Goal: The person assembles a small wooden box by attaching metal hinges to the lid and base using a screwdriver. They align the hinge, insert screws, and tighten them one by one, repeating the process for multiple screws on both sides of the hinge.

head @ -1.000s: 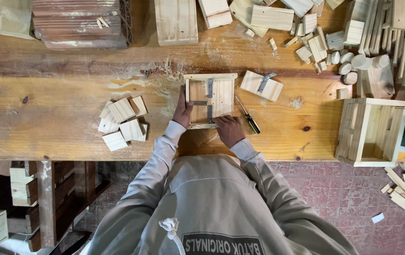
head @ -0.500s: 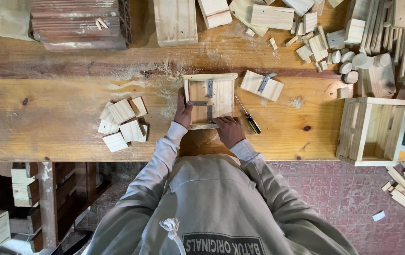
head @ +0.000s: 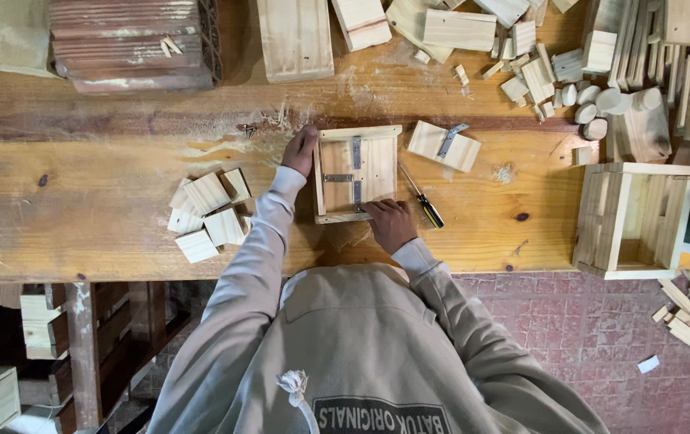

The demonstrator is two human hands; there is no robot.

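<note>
Fingers of the left hand (head: 300,149) curled over the far left corner of the square wooden frame (head: 357,173), grasping its edge, while the right hand (head: 391,225) pressed clenched on the near right corner. Between both grips the frame lay flat on the workbench (head: 104,201). Just right of the right hand lay a screwdriver (head: 423,199); well left of the grips sat small wood blocks (head: 206,213).

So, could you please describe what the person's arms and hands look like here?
Both arms wear long, loose beige-grey sleeves of a hooded top, ending in ribbed cuffs at the wrists. The left hand and right hand are bare, with no gloves; any rings or a watch cannot be made out.
</note>
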